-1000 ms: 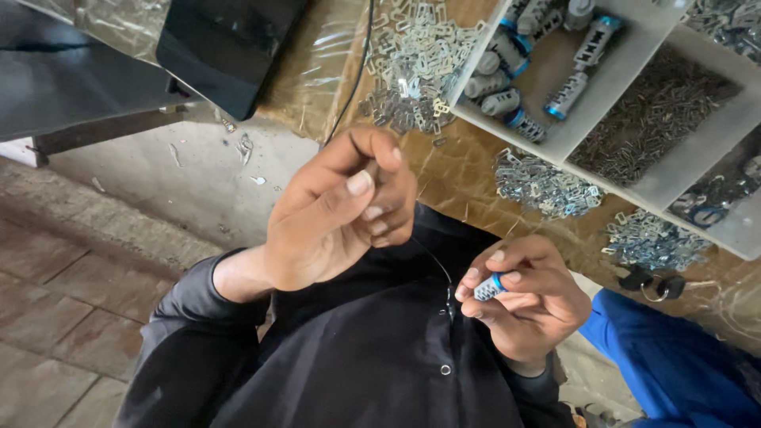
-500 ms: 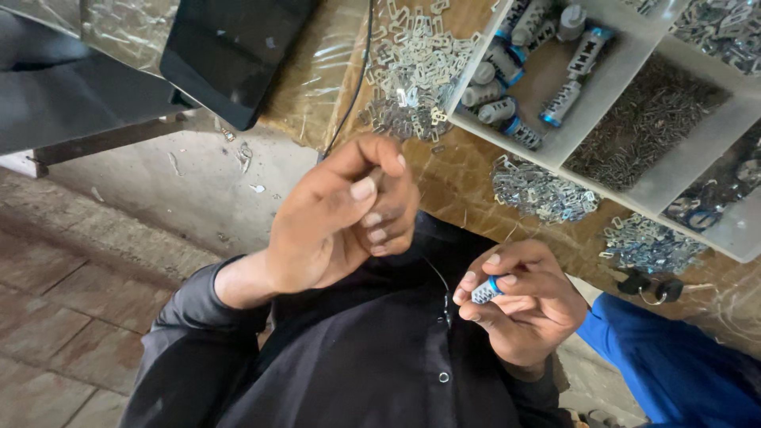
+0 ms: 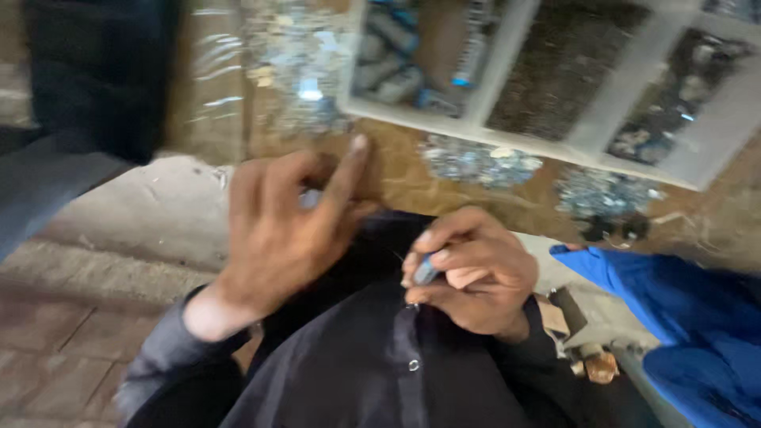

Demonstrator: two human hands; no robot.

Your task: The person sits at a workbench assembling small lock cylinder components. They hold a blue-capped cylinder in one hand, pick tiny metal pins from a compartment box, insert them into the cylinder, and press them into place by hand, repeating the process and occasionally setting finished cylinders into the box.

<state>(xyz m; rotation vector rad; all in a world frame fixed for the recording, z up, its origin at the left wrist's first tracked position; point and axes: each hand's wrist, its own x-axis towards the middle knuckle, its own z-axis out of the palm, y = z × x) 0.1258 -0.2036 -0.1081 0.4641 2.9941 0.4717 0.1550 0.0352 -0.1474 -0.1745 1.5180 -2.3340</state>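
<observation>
Small blue-and-silver part (image 3: 426,270) sits pinched in the curled fingers of the right hand (image 3: 474,273), held over the dark shirt (image 3: 372,372). Left hand (image 3: 281,230) is raised, fingers loosely spread, forefinger extended; blur hides whether it grips anything. Beyond, a white compartment tray (image 3: 610,127) rests on the counter (image 3: 412,178) among piles of metal pieces (image 3: 479,162).

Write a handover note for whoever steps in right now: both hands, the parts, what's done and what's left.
Left hand: raised, fingers loosely spread, pinching something small; blur hides what.
Right hand: closed on a small grey-and-blue cylindrical part, held near the chest.
Parts: heaps of small silvery metal pieces lie on the brown table; the white divided tray holds more.
Done: one part picked up.
Left: cannot tell from this blurred view.
</observation>
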